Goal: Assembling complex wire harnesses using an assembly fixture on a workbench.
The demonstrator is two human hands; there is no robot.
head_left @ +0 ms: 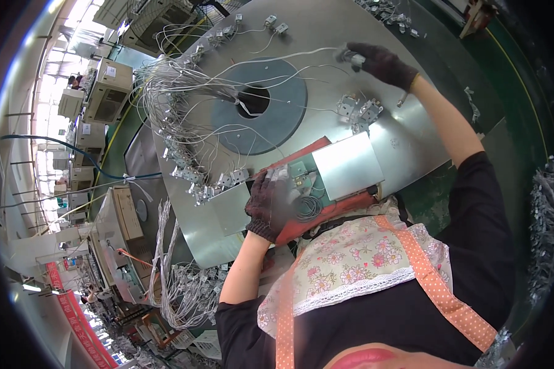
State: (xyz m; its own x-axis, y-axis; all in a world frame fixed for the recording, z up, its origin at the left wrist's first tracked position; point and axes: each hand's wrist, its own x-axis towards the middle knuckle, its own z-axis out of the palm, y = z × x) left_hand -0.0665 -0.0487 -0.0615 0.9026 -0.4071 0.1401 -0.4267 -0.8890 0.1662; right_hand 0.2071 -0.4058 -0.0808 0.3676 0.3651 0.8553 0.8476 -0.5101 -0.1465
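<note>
My right hand (380, 64), in a dark knitted glove with pale fingertips, reaches out over the far right of a metal table. Its fingers are closed at the end of a thin grey-white cable (289, 55), which runs back to a large wire bundle (184, 80). Motion blurs the fingertips. My left hand (269, 200), gloved alike, lies with fingers stretched forward on the left part of a green-and-red fixture (335, 208). Beside it are small metal parts and a coil of grey wire (308, 209). A blurred patch hides its thumb side.
A grey round disc (289, 117) with a dark centre hole lies on the metal table (326, 24). A shiny metal plate (349, 166) covers the fixture's right part. Metal brackets (358, 112) sit beyond it. More cables (184, 295) hang at the lower left.
</note>
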